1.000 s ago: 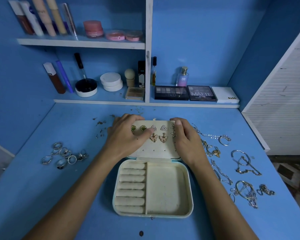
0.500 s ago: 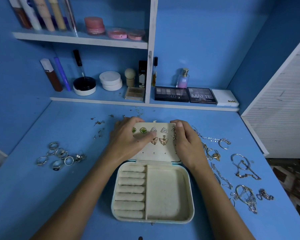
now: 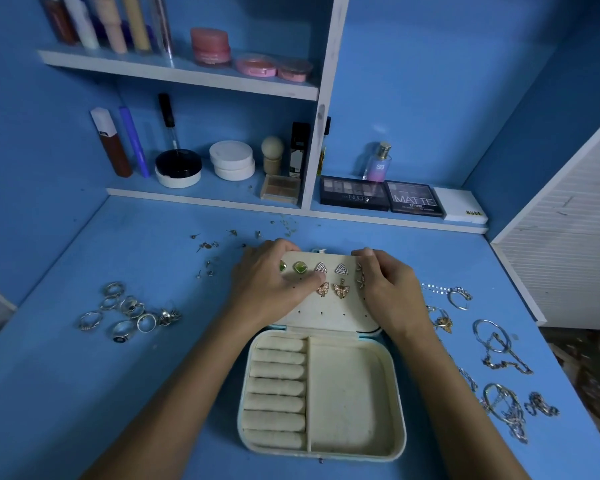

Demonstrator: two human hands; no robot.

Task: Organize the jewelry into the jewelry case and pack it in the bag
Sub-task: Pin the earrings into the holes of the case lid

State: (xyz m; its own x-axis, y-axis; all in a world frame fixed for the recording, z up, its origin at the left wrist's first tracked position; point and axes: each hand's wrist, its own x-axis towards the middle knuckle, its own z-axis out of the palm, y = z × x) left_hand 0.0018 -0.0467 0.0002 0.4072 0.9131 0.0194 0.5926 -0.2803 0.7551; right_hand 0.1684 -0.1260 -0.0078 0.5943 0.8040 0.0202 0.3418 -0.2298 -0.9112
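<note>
Seen from the head camera, an open cream-lined jewelry case with a pale blue shell (image 3: pixel 352 393) lies flat on the blue tabletop (image 3: pixel 136 393), its lid folded back away from the person. The lower half has a column of padded ring rolls (image 3: pixel 274 389) on its left and one plain compartment on its right. The lid's inner panel (image 3: pixel 326 306) is dotted with small holes and carries two green square stud earrings (image 3: pixel 300 267), two sparkly triangular studs (image 3: pixel 341 269) and, below those, two gold butterfly earrings (image 3: pixel 341 289).

The left hand (image 3: pixel 267 285) grips the lid's left side, fingers curled over its far edge and thumb lying across the panel toward the studs. The right hand (image 3: pixel 388 289) grips the lid's right side in the same way, fingers hooked over the top edge, partly covering another earring at the panel's right margin.

To the left of the case, well apart, sits a cluster of silver rings (image 3: pixel 129 311). Further back lie small loose earring posts and backs (image 3: pixel 208 254). To the right, gold and silver chains, bangles and bracelets (image 3: pixel 499 355) are strewn along the tabletop's edge. No bag can be made out.

Behind, white shelves (image 3: pixel 181 69) hold cosmetic tubes, pink compacts, round white jars, a small perfume bottle (image 3: pixel 378 162) and two dark eyeshadow palettes (image 3: pixel 381 197).
</note>
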